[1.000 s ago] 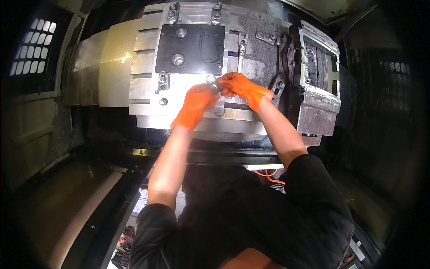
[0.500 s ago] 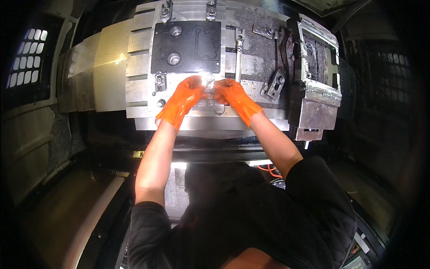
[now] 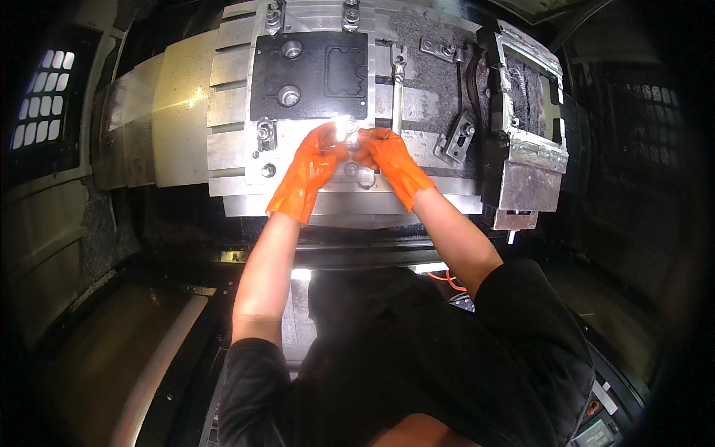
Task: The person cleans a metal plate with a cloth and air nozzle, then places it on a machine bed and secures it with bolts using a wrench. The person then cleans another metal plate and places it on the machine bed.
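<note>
A dark rectangular plate (image 3: 317, 78) with two round bores and a milled pocket lies on a bright metal base plate (image 3: 235, 162). At its near right corner is a shiny metal clamp (image 3: 347, 128), blurred by glare. Both hands wear orange gloves and meet there. My left hand (image 3: 316, 158) curls its fingers against the clamp's left side. From the right, my right hand (image 3: 387, 158) pinches at the same clamp. The fingertips are partly hidden in glare and shadow. Just nearer than the fingers sits a bolt (image 3: 351, 170) in the base plate.
More strap clamps hold the plate: one near left (image 3: 264, 134), two along its far edge (image 3: 350, 16). A slim bar (image 3: 398, 89) stands right of the plate. Farther right are a loose-looking slotted clamp (image 3: 456, 140) and a bulky vise-like fixture (image 3: 523, 167). Chips cover the table between.
My left wrist and forearm have swung slightly to the right, closer to the other hand. My right hand has hardly moved, and both stay at the clamp.
</note>
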`<state>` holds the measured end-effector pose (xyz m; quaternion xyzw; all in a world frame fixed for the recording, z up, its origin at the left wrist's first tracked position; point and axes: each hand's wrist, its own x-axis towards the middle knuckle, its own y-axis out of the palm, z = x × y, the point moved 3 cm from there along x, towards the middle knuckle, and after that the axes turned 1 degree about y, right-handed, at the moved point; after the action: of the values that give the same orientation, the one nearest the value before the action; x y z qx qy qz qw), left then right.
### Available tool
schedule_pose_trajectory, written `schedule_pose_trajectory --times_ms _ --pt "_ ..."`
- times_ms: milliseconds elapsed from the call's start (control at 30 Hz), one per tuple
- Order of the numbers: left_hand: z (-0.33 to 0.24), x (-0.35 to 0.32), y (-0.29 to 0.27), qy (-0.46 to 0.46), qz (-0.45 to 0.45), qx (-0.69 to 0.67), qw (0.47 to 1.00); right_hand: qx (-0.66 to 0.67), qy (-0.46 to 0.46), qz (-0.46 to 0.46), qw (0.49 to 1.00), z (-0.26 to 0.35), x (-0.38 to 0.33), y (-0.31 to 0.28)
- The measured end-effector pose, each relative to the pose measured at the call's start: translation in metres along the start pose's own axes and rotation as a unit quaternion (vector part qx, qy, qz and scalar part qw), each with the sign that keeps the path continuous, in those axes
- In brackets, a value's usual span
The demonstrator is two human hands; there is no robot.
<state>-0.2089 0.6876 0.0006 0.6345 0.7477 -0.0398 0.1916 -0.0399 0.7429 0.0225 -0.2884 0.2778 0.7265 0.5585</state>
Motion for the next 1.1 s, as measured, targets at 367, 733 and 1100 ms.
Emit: schedule_pose_trajectory --times_ms 367,733,1100 --pt "0.001 0.003 -0.001 0.005 -0.006 -0.018 1.0 -0.025 -0.019 -0.006 0.999 -0.002 0.004 -0.001" --pt "-0.004 0.002 -0.003 -0.003 0.009 -0.03 1.0 0.001 -0.005 -0.023 1.0 0.0 0.002 0.0" --pt "0.003 0.008 -0.005 -0.014 0.032 -0.035 0.999 -0.172 -0.111 -0.081 0.976 0.024 -0.028 0.009"
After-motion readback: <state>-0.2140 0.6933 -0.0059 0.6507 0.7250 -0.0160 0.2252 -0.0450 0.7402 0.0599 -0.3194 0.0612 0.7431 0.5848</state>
